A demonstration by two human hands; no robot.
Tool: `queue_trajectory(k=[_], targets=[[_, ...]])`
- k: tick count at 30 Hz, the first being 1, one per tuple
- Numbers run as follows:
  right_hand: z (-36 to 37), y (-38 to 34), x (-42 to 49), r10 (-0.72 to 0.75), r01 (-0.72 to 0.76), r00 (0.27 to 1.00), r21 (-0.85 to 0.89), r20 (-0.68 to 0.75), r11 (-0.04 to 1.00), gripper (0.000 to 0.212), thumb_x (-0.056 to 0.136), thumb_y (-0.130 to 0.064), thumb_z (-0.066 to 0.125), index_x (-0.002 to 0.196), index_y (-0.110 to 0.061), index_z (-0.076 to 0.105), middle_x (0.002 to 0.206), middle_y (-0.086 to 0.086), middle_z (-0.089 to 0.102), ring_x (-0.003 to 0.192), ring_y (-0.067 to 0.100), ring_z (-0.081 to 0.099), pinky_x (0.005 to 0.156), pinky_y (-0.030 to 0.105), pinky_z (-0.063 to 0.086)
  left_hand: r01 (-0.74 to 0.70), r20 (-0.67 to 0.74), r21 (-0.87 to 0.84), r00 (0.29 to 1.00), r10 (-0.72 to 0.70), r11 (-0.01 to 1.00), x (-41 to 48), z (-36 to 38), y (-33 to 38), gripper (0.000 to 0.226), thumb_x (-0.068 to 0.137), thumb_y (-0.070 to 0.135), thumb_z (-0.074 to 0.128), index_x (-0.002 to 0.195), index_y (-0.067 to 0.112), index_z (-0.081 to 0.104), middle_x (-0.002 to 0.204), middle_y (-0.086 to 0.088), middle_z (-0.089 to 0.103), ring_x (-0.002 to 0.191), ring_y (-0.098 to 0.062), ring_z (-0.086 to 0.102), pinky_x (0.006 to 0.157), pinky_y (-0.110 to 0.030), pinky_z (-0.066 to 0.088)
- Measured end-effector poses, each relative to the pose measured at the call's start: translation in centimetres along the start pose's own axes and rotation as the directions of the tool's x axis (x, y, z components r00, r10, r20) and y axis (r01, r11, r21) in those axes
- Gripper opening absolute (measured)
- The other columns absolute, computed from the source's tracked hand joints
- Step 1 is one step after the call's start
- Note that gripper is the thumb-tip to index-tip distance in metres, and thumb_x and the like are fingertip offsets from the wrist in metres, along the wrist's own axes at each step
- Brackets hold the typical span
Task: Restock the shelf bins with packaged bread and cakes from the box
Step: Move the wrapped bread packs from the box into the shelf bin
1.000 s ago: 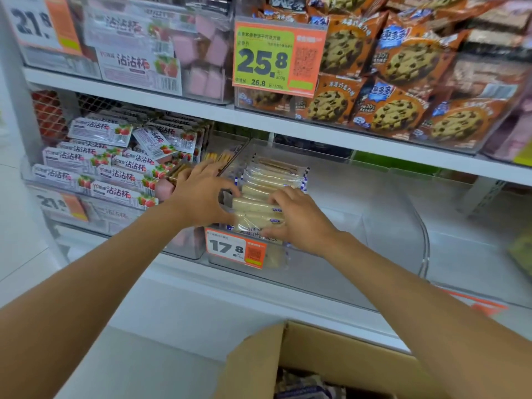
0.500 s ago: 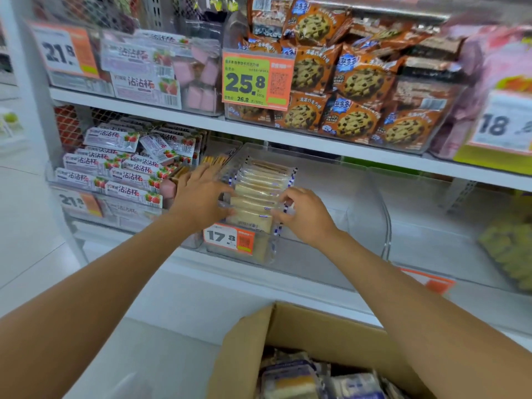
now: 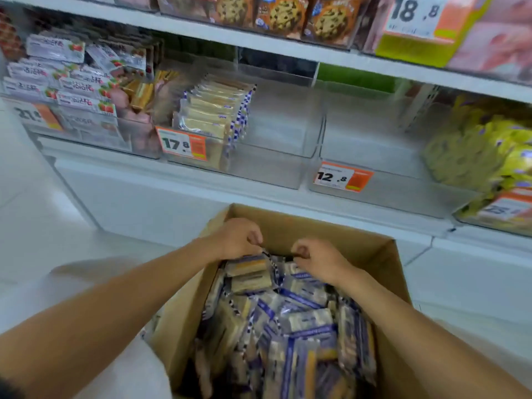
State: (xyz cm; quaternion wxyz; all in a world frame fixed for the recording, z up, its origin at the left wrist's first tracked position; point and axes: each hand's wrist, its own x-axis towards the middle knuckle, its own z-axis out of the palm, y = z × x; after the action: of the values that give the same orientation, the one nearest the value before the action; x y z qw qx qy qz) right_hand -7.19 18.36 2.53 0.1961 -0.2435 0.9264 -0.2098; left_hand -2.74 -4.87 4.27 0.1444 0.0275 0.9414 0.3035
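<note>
Change: both hands have moved from the 17.8 bin [image 3: 273,168] down into the cardboard box [image 3: 316,228].
Left hand [image 3: 236,237]: curled, pinching a packet edge.
Right hand [image 3: 316,260]: curled on packet tops; hold unclear.
Cake packets [image 3: 288,312]: in box; next load starting.

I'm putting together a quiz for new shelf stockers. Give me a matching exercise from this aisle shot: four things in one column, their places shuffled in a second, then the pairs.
Things
1. cardboard box
2. 17.8 tag
3. 12.8 tag
4. 18.8 tag

Places
A. on the upper shelf, top right
B. on the left bin with the row of cake packs
C. below the shelves, holding packets
D. on the right bin, beside that row

Pairs: 1-C, 2-B, 3-D, 4-A
</note>
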Motion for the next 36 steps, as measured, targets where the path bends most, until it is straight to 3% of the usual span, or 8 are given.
queue_trajectory(k=[8, 12, 18, 23, 27, 32, 34, 36], targets=[[7.1, 8.2, 1.2, 0.278, -0.276, 0.897, -0.056, 0.345, 0.96, 0.058, 0.093, -0.028, 0.061, 0.145, -0.014, 0.037, 0.142, 0.004, 0.05, 0.128, 0.023, 0.051, 0.103, 0.037, 0.045, 0.048, 0.207, 0.06, 0.976, -0.06, 0.997, 1.1, 5.5, -2.5, 0.029, 0.086, 0.033, 0.073, 0.11, 0.018, 0.069, 0.107, 0.006, 0.067, 0.091, -0.003, 0.059, 0.069, -0.007, 0.04], [7.9, 8.5, 0.9, 0.299, -0.202, 0.882, -0.281, 0.364, 0.938, 0.014, 0.093, -0.029, 0.06, 0.095, -0.017, 0.054, 0.097, 0.007, 0.053, 0.101, 0.026, 0.058, 0.072, 0.029, 0.041, 0.052, 0.249, 0.075, 0.966, -0.069, 0.996, 0.9, 6.1, -1.9, 0.03, 0.088, 0.031, 0.071, 0.114, 0.017, 0.068, 0.112, 0.005, 0.066, 0.093, -0.004, 0.058, 0.082, -0.017, 0.045], [1.4, 3.5, 0.5, 0.245, -0.235, 0.969, 0.184, -0.03, 0.954, 0.025, 0.091, -0.035, 0.063, 0.077, -0.015, 0.058, 0.075, 0.002, 0.06, 0.07, 0.018, 0.058, 0.063, 0.029, 0.041, -0.049, 0.22, -0.086, 0.973, 0.067, 0.995, 0.0, 6.6, 2.1, 0.08, 0.074, 0.046, 0.081, 0.142, 0.022, 0.045, 0.142, 0.009, 0.048, 0.126, -0.009, 0.048, 0.107, -0.032, 0.041], [-2.6, 0.5, -2.1, 0.16, -0.281, 0.959, 0.86, 0.234, 0.425, 0.037, 0.1, -0.037, 0.048, 0.115, -0.007, 0.062, 0.109, 0.013, 0.071, 0.105, 0.025, 0.068, 0.09, 0.033, 0.054, -0.034, -0.151, -0.433, 0.988, -0.035, 0.901, 0.0, 6.9, 5.4, 0.059, 0.081, 0.024, 0.077, 0.131, 0.016, 0.046, 0.124, 0.001, 0.06, 0.114, -0.016, 0.059, 0.098, -0.035, 0.048], [-2.0, 1.9, -3.2, 0.318, -0.202, 0.947, 0.847, 0.041, 0.491, 0.036, 0.095, -0.027, 0.06, 0.128, -0.013, 0.055, 0.116, 0.004, 0.067, 0.105, 0.018, 0.064, 0.082, 0.027, 0.05, 0.321, 0.299, -0.855, 0.947, -0.119, 0.407, -0.2, 3.9, 4.2, 0.036, 0.091, -0.001, 0.059, 0.126, 0.009, 0.058, 0.123, -0.015, 0.067, 0.114, -0.029, 0.064, 0.1, -0.042, 0.049], [0.1, 2.4, -3.4, 0.211, -0.226, 0.964, 0.916, 0.161, 0.333, 0.02, 0.095, -0.021, 0.059, 0.114, -0.012, 0.062, 0.104, 0.009, 0.073, 0.093, 0.022, 0.07, 0.086, 0.037, 0.056, 0.418, 0.392, -0.788, 0.907, -0.156, 0.452, -1.1, 3.7, 3.3, 0.031, 0.092, 0.013, 0.063, 0.123, 0.012, 0.062, 0.112, -0.009, 0.073, 0.104, -0.023, 0.07, 0.089, -0.037, 0.056], [1.2, 2.9, -3.1, 0.225, -0.265, 0.956, 0.888, 0.19, 0.376, 0.022, 0.099, -0.025, 0.054, 0.115, -0.012, 0.061, 0.103, 0.011, 0.072, 0.096, 0.026, 0.07, 0.088, 0.038, 0.055, 0.411, 0.346, -0.773, 0.912, -0.222, 0.482, -1.1, 3.9, 2.2, 0.031, 0.09, 0.012, 0.066, 0.121, 0.011, 0.064, 0.109, -0.008, 0.074, 0.099, -0.021, 0.072, 0.078, -0.033, 0.058], [2.9, 4.5, -2.8, 0.229, -0.3, 0.954, 0.655, 0.195, 0.693, 0.032, 0.099, -0.026, 0.055, 0.126, -0.009, 0.058, 0.121, 0.013, 0.066, 0.113, 0.028, 0.063, 0.099, 0.04, 0.05, 0.413, 0.325, -0.742, 0.91, -0.256, 0.527, -1.4, 4.0, 0.8, 0.03, 0.088, 0.01, 0.068, 0.118, 0.011, 0.066, 0.107, -0.007, 0.074, 0.094, -0.019, 0.073, 0.065, -0.026, 0.058]])
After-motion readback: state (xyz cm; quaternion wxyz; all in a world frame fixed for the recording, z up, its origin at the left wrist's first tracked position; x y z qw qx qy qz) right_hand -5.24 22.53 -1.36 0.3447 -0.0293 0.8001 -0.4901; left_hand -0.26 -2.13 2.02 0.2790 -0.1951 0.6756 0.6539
